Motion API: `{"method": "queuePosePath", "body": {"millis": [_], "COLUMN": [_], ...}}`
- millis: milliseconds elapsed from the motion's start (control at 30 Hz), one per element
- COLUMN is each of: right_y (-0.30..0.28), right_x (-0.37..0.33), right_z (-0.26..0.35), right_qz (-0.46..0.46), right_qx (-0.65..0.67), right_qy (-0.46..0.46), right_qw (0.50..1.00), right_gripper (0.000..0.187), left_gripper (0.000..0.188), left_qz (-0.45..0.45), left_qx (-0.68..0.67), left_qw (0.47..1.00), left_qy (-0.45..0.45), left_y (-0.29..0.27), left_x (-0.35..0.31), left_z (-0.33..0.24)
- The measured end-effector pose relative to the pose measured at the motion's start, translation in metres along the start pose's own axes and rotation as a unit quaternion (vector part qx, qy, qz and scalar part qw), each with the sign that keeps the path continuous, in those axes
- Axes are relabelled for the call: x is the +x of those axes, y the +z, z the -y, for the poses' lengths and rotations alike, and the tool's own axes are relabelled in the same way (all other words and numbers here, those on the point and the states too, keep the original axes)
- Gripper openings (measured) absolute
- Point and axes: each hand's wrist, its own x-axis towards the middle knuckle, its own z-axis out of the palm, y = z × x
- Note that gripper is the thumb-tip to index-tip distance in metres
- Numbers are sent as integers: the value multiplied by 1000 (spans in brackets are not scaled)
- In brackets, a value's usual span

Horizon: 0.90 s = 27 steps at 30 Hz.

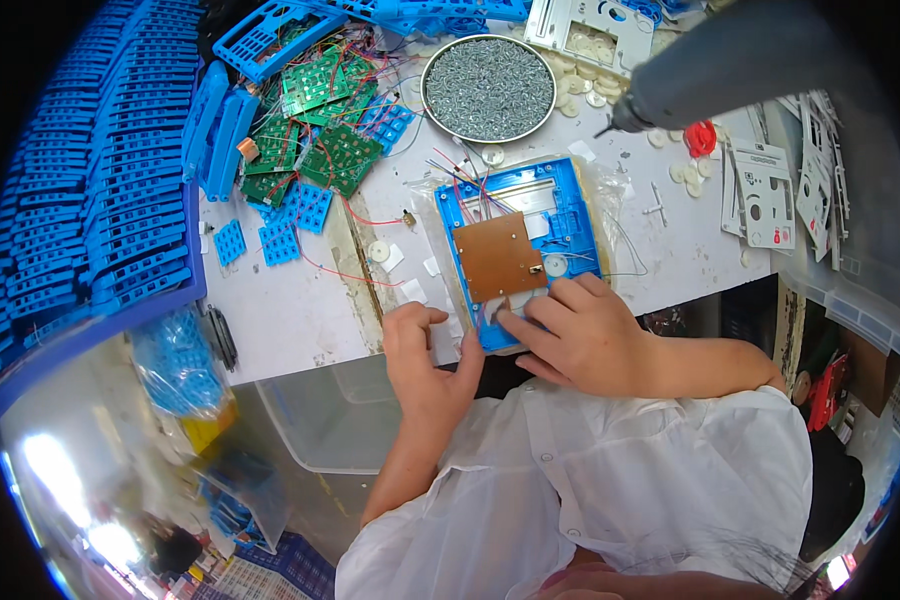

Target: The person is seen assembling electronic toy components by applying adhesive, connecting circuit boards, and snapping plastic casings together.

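Scuffed and white, the desk [280,335] spreads before me, crowded with parts; blue casings [120,150] stack high at the far left, green circuit boards [342,158] lie in a tangled heap nearer the middle, screws [488,88] fill a round dish [424,95] on the far side, and white panels [765,195] lean together at the right. An open blue housing [567,205] lies at the near edge of the desk, straight before me; a brown board [498,257] sits over it, with thin wires [483,200] spreading from the far side. My right hand [595,335] bends over the near end, fingertips down beside the board's edge; whether they pinch anything, I cannot tell; my left hand [425,360] is loosely curled and holds nothing I can see, thumb by the housing's near left corner. I judge the housing light, stiff and rather slippery, best held by its side walls; the board seems thin and rigid, to be taken by its edges; the wires look soft and their joints fragile, so no tugging there.
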Motion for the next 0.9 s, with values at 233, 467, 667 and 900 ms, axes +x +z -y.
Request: {"method": "queuePosePath", "body": {"millis": [233,467,667,900], "right_y": [3,10,-8,-7], "right_x": [9,9,13,7], "right_z": [7,15,3,5], "right_qz": [60,123,136,130], "right_qx": [-40,-119,-42,-74], "right_qy": [12,19,-18,30], "right_qw": [997,985,990,988], "right_gripper": [69,82,81,78], "left_gripper": [15,12,15,11], "left_qz": [156,140,107,94], "left_qx": [16,-116,-141,-129], "left_qw": [983,982,984,987], "left_qy": [94,49,34,33], "left_y": [-13,-28,-35,-36], "left_x": [-2,11,17,10], "left_z": [16,4,0,0]}}
